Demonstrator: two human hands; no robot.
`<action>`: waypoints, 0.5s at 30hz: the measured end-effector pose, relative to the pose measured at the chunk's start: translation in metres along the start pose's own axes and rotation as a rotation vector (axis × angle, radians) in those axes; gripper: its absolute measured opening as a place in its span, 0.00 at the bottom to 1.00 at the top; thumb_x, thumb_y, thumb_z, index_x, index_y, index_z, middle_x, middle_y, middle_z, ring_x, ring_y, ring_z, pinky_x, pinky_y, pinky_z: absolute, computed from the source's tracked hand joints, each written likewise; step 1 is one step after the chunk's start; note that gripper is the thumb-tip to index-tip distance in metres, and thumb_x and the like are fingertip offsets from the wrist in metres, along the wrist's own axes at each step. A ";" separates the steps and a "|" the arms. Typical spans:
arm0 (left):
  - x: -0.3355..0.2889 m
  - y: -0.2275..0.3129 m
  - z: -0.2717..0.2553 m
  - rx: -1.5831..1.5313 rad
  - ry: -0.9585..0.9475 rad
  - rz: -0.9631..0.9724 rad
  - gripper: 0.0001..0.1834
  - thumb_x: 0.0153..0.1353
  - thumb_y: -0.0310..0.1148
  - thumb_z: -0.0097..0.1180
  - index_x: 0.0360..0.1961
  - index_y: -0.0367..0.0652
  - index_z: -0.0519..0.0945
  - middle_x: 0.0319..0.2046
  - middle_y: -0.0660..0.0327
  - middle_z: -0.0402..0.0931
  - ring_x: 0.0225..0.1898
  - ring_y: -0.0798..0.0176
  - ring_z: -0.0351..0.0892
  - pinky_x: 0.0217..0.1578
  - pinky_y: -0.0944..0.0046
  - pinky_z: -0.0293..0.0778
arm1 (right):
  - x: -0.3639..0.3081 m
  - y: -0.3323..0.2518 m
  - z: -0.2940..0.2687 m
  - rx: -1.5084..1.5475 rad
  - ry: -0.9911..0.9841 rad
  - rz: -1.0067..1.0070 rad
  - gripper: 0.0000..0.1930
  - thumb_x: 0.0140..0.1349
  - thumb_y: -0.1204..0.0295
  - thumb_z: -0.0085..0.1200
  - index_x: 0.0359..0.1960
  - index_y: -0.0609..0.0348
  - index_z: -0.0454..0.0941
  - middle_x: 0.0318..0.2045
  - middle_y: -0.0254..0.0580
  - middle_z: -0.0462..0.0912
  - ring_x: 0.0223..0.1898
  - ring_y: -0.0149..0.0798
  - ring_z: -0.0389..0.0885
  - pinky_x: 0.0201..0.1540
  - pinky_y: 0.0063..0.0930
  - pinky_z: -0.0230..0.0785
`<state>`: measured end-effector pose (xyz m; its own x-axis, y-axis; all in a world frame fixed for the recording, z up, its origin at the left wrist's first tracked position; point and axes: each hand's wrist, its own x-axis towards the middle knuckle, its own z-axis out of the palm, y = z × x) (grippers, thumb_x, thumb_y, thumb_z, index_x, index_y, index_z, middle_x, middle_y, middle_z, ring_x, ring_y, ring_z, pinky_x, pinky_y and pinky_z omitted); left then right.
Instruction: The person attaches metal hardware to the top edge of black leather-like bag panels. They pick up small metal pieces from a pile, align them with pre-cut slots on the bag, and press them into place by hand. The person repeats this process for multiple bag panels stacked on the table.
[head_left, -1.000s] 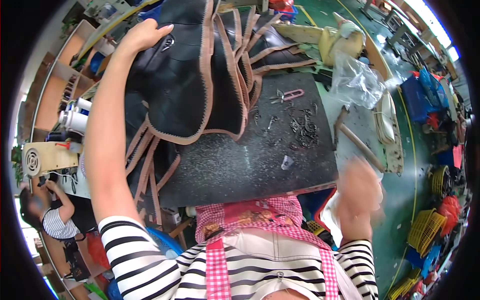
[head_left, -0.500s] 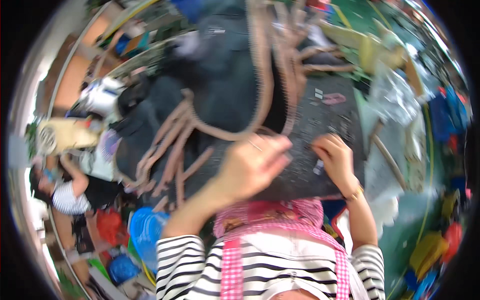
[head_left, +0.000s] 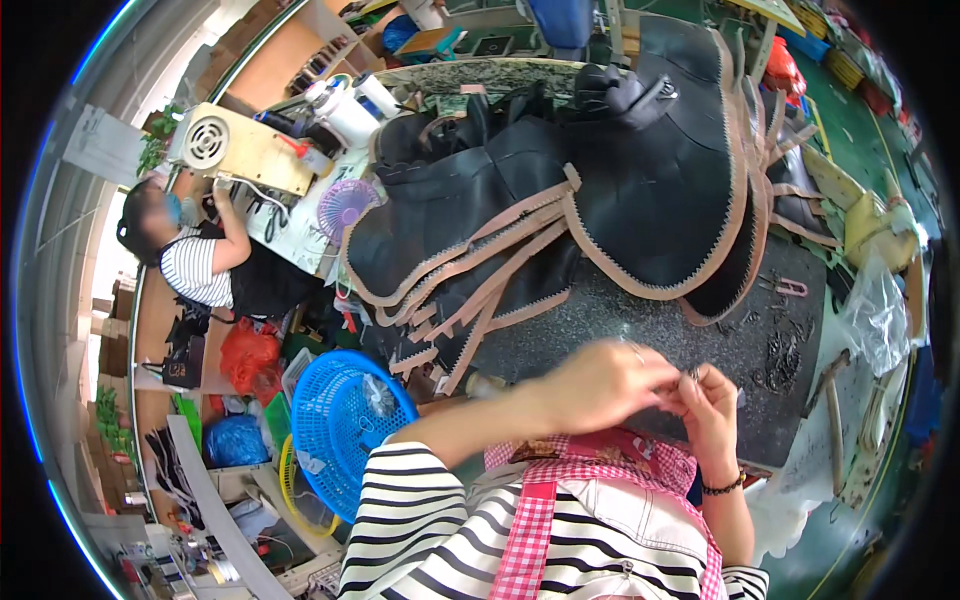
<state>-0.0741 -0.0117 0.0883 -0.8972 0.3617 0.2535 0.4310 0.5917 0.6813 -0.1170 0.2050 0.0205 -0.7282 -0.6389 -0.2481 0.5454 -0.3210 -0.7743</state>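
My left hand [head_left: 612, 388] and my right hand [head_left: 712, 408] meet at the fingertips above the near edge of a dark worktable [head_left: 540, 340]. The fingers of my right hand are pinched, and a tiny dark thing shows at their tips, too small to name. My left hand is curled and blurred by motion, its fingers against those of the right; what they hold is hidden. Beyond both hands lies a pile of black leather-like panels [head_left: 640, 220] with tan, zigzag-cut borders. Neither hand touches the pile.
Small dark bits [head_left: 785, 360] and a pink-handled tool [head_left: 785, 287] lie on the table's right side. Clear plastic [head_left: 878, 310] is farther right. A blue basket [head_left: 345, 430] stands at left. Another person [head_left: 200, 255] sits by a beige machine [head_left: 250, 150] at far left.
My hands, apart before, have come together at the fingertips, away from the pile's tan border. The whole view has shifted, so the pile now appears farther right.
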 end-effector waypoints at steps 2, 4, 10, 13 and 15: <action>-0.001 -0.016 -0.071 0.446 0.127 -0.041 0.16 0.51 0.31 0.65 0.42 0.40 0.81 0.42 0.54 0.81 0.43 0.51 0.81 0.44 0.55 0.77 | 0.003 -0.013 0.012 -0.062 0.173 -0.075 0.05 0.65 0.76 0.56 0.38 0.66 0.76 0.41 0.46 0.83 0.40 0.36 0.85 0.43 0.26 0.80; -0.007 -0.046 -0.153 0.893 0.362 -0.323 0.19 0.51 0.32 0.65 0.45 0.39 0.81 0.43 0.51 0.81 0.44 0.45 0.80 0.46 0.52 0.75 | 0.003 -0.016 0.001 -0.288 0.135 -0.193 0.06 0.64 0.75 0.57 0.36 0.67 0.77 0.42 0.45 0.82 0.38 0.35 0.85 0.42 0.24 0.80; -0.040 -0.106 -0.237 1.091 -0.007 -0.579 0.22 0.50 0.40 0.66 0.42 0.37 0.81 0.34 0.47 0.81 0.38 0.43 0.80 0.44 0.52 0.73 | 0.004 -0.024 -0.002 -0.223 0.092 -0.213 0.03 0.61 0.82 0.58 0.35 0.67 0.77 0.43 0.47 0.81 0.40 0.36 0.85 0.43 0.24 0.80; -0.044 -0.087 -0.252 0.943 0.010 -0.525 0.16 0.51 0.39 0.65 0.35 0.37 0.81 0.29 0.49 0.80 0.36 0.43 0.79 0.45 0.50 0.71 | 0.004 -0.033 -0.001 -0.240 0.074 -0.223 0.04 0.60 0.85 0.58 0.35 0.67 0.76 0.44 0.49 0.82 0.41 0.36 0.85 0.42 0.23 0.80; -0.051 -0.057 -0.264 0.881 0.009 -0.494 0.13 0.51 0.36 0.64 0.29 0.36 0.78 0.25 0.51 0.77 0.34 0.44 0.77 0.43 0.50 0.70 | 0.001 -0.043 0.000 -0.326 0.073 -0.153 0.04 0.61 0.83 0.57 0.36 0.66 0.76 0.41 0.47 0.84 0.41 0.34 0.85 0.41 0.21 0.79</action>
<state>-0.0780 -0.2540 0.2175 -0.9936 -0.0709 0.0880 -0.0744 0.9965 -0.0379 -0.1409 0.2185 0.0529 -0.8251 -0.5457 -0.1464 0.2752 -0.1618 -0.9477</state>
